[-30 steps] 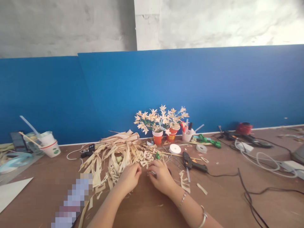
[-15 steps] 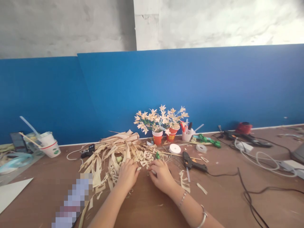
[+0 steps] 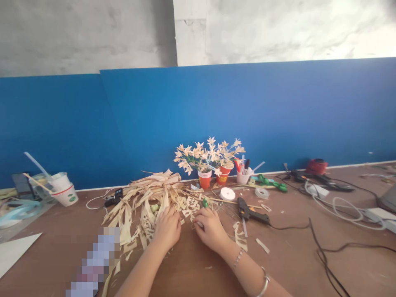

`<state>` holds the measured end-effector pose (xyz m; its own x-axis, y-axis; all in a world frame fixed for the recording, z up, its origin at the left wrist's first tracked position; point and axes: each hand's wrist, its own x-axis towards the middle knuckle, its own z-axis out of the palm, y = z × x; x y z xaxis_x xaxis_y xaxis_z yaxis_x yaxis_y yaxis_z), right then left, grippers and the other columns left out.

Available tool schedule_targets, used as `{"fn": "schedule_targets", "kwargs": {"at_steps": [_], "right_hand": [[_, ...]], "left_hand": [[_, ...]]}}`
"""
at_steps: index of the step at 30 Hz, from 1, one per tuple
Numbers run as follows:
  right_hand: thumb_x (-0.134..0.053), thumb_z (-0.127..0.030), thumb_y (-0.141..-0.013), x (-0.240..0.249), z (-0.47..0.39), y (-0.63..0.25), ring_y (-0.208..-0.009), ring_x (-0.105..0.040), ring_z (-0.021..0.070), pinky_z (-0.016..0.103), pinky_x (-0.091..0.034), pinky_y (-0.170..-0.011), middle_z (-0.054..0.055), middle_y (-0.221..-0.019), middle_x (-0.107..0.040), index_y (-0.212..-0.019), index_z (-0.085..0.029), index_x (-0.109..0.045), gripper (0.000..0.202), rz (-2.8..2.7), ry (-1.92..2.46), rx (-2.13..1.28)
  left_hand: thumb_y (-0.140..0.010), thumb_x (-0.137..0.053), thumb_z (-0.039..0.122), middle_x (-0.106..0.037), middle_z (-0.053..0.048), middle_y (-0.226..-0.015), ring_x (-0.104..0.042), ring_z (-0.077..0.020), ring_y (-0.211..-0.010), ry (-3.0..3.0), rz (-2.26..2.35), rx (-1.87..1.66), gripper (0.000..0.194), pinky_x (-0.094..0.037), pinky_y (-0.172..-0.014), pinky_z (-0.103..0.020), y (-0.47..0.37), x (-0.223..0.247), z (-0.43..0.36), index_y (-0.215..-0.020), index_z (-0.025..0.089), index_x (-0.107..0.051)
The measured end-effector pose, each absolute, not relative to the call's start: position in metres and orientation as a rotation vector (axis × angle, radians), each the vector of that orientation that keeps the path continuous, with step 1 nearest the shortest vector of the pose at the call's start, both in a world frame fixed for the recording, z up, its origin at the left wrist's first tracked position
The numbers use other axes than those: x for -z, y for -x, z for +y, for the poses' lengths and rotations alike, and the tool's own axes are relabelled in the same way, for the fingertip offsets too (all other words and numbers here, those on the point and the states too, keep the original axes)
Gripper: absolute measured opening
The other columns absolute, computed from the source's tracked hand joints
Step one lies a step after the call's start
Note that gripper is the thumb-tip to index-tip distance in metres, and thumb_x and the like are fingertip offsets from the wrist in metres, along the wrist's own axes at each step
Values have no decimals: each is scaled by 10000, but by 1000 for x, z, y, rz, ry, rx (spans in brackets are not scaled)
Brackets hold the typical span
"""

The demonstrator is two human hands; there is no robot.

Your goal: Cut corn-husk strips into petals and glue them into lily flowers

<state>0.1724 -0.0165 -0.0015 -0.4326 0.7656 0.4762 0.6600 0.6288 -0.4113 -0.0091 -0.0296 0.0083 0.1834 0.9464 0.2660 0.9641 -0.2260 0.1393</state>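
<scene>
Both your hands are down at the near edge of the husk pile (image 3: 148, 198) on the desk (image 3: 192, 268). Left hand (image 3: 168, 228) lies knuckles-up on the cut husk strips, fingers curled; can't tell if it's actually gripping one. Right hand (image 3: 210, 228) is pinched on a small pale piece (image 3: 200, 225) at its fingertips, just beside the cut-out husk bits (image 3: 192, 205).

Risks as I judge them:
- Husk strips look dry and thin. Pull sideways with the left hand weighting the pile and the strip likely tears or splits along the grain.
- The pinched piece is tiny and half hidden by your fingers. Loosen the grip and it could drop into the scraps, hard to find again.
- Glue gun (image 3: 250, 213) lies near your right wrist, cord (image 3: 291, 227) trailing across the desk. A wide sweep right could snag it; can't tell whether it's hot.
- Cups of finished flowers (image 3: 210, 159) stand just behind the pile. Dragging the pile back could tip them.
</scene>
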Motion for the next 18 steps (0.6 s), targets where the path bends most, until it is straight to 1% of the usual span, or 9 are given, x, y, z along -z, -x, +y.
{"fn": "schedule_targets", "kwargs": {"at_steps": [7, 10, 14, 18], "right_hand": [[-550, -86, -782, 1, -17, -173, -876, -540, 177, 301, -340, -786, 8, -866, -638, -783, -216, -640, 159, -2215, 1139, -211], [-547, -89, -790, 1, -17, -172, -879, -539, 180, 302, -342, -789, 14, -878, -643, -809, -216, -639, 157, -2197, 1143, -225], [-576, -132, -792, 0, -17, -170, -902, -539, 195, 305, -343, -780, 25, -901, -639, -866, -215, -632, 125, -2180, 1165, -233], [-584, -148, -791, 2, -17, -168, -885, -543, 202, 302, -342, -759, 29, -884, -630, -822, -201, -604, 65, -2140, 1189, -234]], "left_hand": [[-811, -445, 120, -575, -98, -956, -480, -256, -994, 2378, -1975, 457, 154, -371, -814, -366, 9, -5, -30, -781, 177, -585], [-818, -430, 105, -568, -88, -948, -478, -246, -979, 2401, -1950, 532, 167, -377, -820, -358, 8, -8, -31, -783, 181, -575], [-827, -422, 102, -551, -66, -923, -478, -229, -941, 2465, -1840, 665, 165, -382, -826, -348, 3, -16, -35, -776, 193, -550], [-817, -424, 83, -542, -57, -899, -476, -222, -916, 2511, -1749, 749, 163, -385, -820, -350, -5, -20, -39, -763, 198, -528]]}}
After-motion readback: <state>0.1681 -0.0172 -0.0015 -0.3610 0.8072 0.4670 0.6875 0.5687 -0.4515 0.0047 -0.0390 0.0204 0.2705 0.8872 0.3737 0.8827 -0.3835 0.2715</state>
